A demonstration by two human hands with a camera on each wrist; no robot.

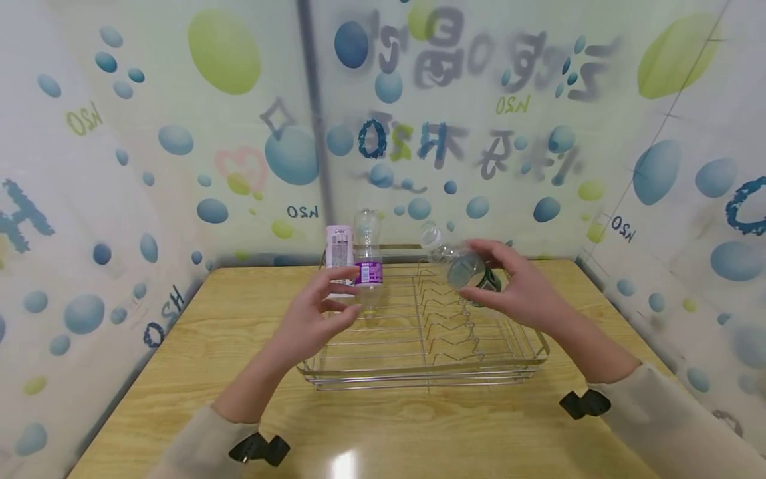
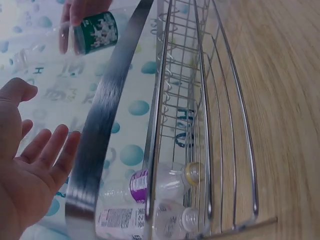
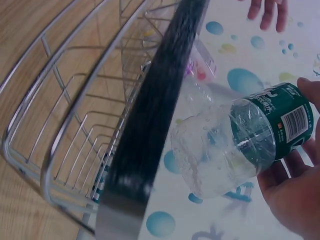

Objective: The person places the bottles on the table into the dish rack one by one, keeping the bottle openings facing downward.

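My right hand [image 1: 519, 285] grips a clear plastic bottle with a green label [image 1: 465, 271] above the right half of a wire dish rack [image 1: 419, 369]. The bottle is tilted, its neck up and to the left; in the right wrist view, fingers and thumb are round its green label [image 3: 295, 122]. My left hand [image 1: 314, 318] holds nothing, fingers spread and loosely bent, in front of a purple-labelled clear bottle [image 1: 368, 271]. Beside that stands a pink-and-white bottle [image 1: 340, 243]. Both sit cap-down in the rack; the left wrist view shows a yellow cap [image 2: 194, 173] and a pale one [image 2: 190, 219].
The rack has a flat metal rim and a row of zigzag wire dividers [image 1: 451, 326] right of its middle. It stands on a wooden table [image 1: 221, 346]. Walls printed with blue and green dots [image 1: 239, 166] enclose the table at the back and both sides.
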